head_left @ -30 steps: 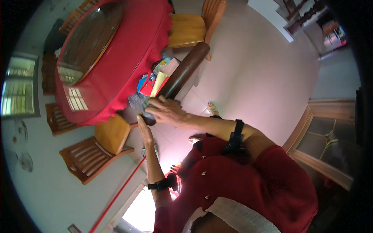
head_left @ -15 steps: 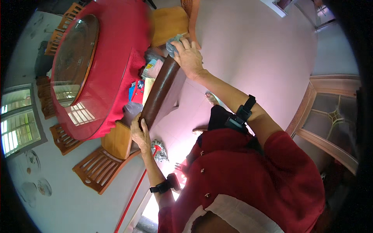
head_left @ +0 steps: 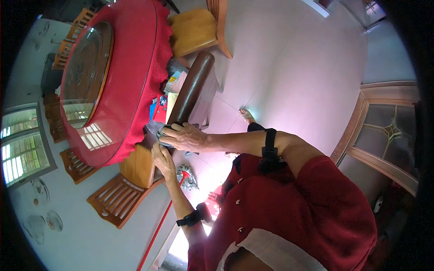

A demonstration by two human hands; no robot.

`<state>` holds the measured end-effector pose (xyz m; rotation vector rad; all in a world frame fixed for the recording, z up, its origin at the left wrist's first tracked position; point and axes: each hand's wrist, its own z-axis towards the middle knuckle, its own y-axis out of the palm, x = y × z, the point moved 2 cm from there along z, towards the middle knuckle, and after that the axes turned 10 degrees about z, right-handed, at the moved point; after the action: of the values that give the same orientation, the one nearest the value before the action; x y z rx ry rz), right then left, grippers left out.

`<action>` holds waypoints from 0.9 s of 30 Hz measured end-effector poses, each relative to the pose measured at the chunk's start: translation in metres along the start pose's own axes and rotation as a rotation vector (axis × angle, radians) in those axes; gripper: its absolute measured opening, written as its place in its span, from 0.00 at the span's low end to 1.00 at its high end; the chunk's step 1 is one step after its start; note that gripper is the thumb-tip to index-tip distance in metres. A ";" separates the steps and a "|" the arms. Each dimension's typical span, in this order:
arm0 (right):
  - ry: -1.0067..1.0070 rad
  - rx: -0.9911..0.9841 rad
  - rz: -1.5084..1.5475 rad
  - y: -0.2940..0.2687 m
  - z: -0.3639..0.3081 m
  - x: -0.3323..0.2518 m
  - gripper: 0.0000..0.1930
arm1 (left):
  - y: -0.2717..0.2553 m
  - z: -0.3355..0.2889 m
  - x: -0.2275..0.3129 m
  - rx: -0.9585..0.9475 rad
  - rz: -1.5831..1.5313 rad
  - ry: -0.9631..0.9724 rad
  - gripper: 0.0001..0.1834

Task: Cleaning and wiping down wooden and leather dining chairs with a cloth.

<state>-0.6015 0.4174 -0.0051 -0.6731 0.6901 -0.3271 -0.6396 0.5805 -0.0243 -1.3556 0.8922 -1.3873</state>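
A grey-blue cloth [head_left: 162, 135] is bunched under my right hand [head_left: 185, 137], whose fingers are curled over it. It presses on the near end of a padded dark-brown chair back [head_left: 192, 88]. Just below the cloth, my left hand [head_left: 163, 160] is at that same near end, its fingers curled against it and partly hidden by the right hand. Plastic bags [head_left: 177, 81] and red, blue and yellow packages [head_left: 159, 108] lie behind the chair back, beside the table.
A round table [head_left: 131, 72] with a red cloth and a turntable [head_left: 88, 74] stands at left. Wooden chairs [head_left: 194, 31] [head_left: 120, 198] surround it. A red-handled mop [head_left: 184, 176] leans near my left forearm. At right is a glass-panelled wooden door [head_left: 389, 135].
My right hand has come from the far end of the chair back to the near end, bringing the cloth along. My left hand has shifted slightly downward at the near end.
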 end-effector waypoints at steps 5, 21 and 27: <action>0.136 0.006 -0.038 -0.032 -0.003 0.080 0.21 | -0.006 -0.003 0.011 0.120 -0.030 0.086 0.16; 0.273 -0.007 -0.294 -0.037 0.004 0.066 0.23 | 0.003 0.005 0.010 0.160 -0.541 -0.168 0.22; -0.017 0.044 -0.204 0.046 0.002 -0.051 0.16 | -0.006 0.001 0.009 0.166 -0.903 -0.171 0.32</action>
<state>-0.6352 0.4774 -0.0106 -0.7052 0.5971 -0.5227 -0.6384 0.5736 -0.0159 -1.8017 -0.0007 -1.9030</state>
